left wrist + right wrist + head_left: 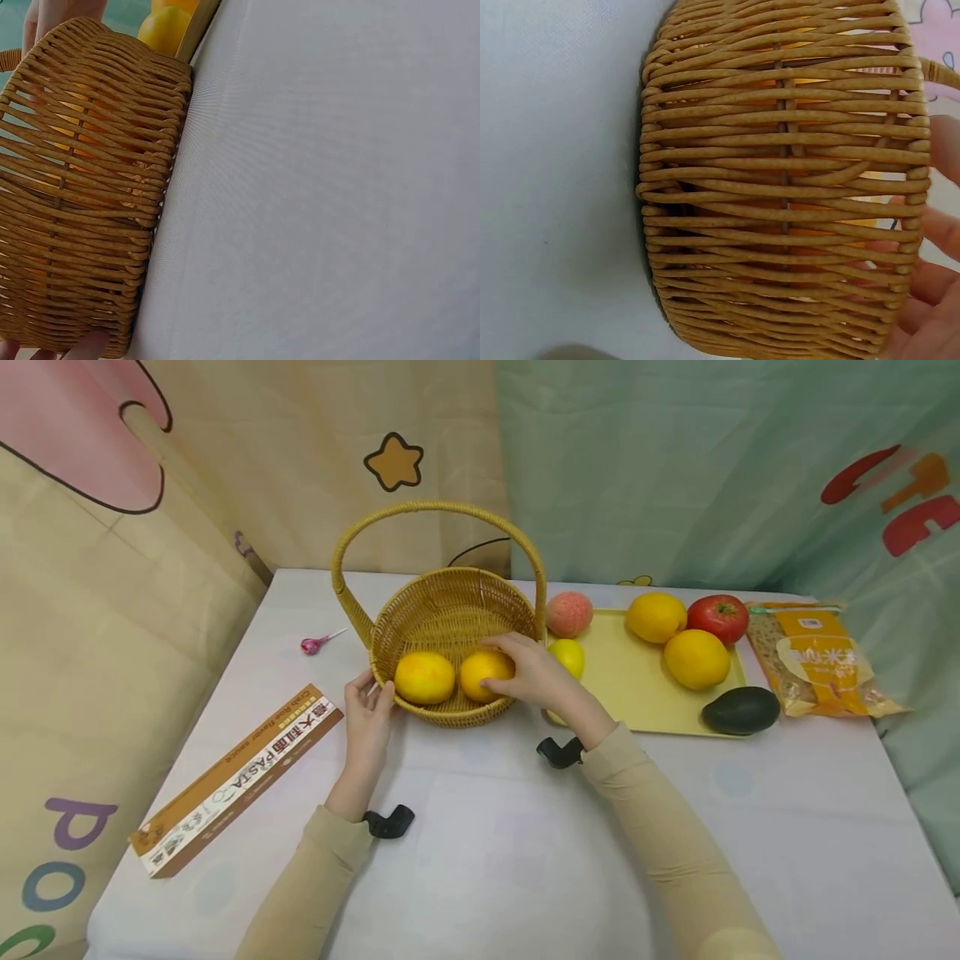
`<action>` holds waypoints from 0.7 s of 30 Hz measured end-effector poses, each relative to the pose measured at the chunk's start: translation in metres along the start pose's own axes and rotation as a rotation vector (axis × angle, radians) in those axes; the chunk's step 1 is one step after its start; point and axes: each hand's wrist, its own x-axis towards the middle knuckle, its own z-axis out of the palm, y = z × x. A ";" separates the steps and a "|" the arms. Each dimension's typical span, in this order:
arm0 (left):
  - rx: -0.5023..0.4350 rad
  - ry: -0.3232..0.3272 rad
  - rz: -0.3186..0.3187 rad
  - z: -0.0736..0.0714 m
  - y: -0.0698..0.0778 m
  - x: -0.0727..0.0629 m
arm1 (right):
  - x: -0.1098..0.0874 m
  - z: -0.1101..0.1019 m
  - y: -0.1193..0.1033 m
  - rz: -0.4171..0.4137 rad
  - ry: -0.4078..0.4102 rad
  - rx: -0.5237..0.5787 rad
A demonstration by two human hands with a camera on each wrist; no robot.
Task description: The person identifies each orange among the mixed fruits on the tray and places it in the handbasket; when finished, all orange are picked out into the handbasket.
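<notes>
A round wicker basket (457, 720) with a tall arched handle stands at the back of the table. Two yellow-orange fruits lie in its front half: an oval, mango-like one (424, 677) at left and a rounder one (480, 675) at right. My right hand (532, 672) reaches over the right rim and holds the rounder fruit between thumb and fingers. At the front left of the basket, my left hand (369, 718) grips its side near the rim. The left wrist view shows the woven wall (82, 195) close up, with fingertips (88, 346) against it.
Right of the basket, a yellow tray (618, 681) bears lemon-like fruits (696, 658), a red apple (717, 618) and an avocado (741, 710). A pink ball-like fruit (569, 613) is beside it. Also there: a grain bag (821, 660), a pasta box (236, 781), a lollipop (311, 645).
</notes>
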 end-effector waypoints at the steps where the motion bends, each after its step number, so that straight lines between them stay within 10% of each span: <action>1: 0.007 0.001 -0.002 0.000 0.000 0.000 | -0.002 -0.001 0.000 -0.015 0.020 0.025; 13: -0.004 -0.005 0.004 0.000 -0.001 0.000 | -0.054 -0.031 0.016 -0.094 0.292 0.187; 21: -0.007 -0.015 -0.005 0.000 0.000 0.000 | -0.097 -0.059 0.053 0.079 0.388 0.143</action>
